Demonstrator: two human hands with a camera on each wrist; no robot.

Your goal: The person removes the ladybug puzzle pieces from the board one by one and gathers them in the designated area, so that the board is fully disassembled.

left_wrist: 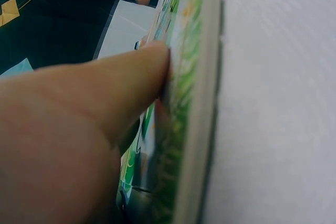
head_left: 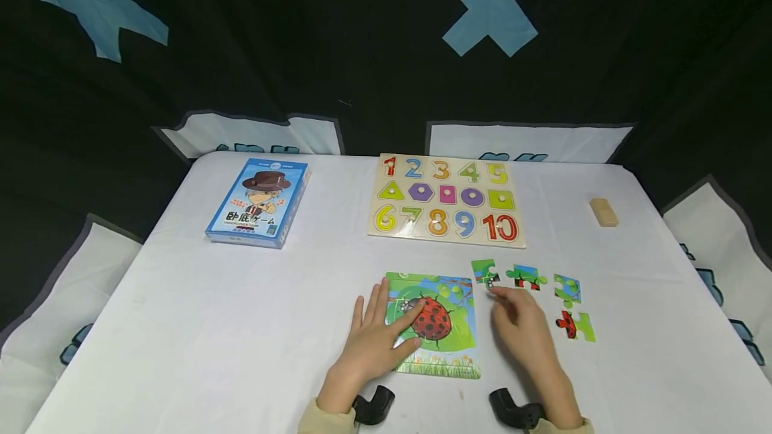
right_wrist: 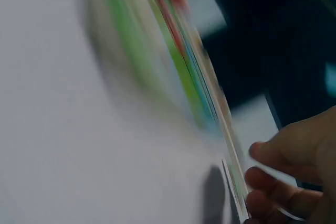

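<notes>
A square ladybug puzzle board (head_left: 460, 327) lies at the front middle of the table, its edge close up in the left wrist view. My left hand (head_left: 372, 341) rests on the board's left part with fingers spread, the index finger reaching over the ladybug. To the right of the board, my right hand (head_left: 523, 327) has loosely bent fingers, their tips right at the lower edge of a green jigsaw piece (head_left: 482, 268). In the right wrist view the thumb and fingers (right_wrist: 265, 179) stand apart with nothing between them. More jigsaw pieces lie to the right: a blue-and-red one (head_left: 526, 276), a blue-green one (head_left: 568, 286), and a red-and-green one (head_left: 575, 326).
Behind the board lies a wooden number-and-shape board (head_left: 422, 230). A blue game box (head_left: 258, 199) sits at the back left. A small wooden block (head_left: 604, 212) lies at the back right. Dark cloth (head_left: 301, 52) hangs behind the white table (head_left: 181, 327).
</notes>
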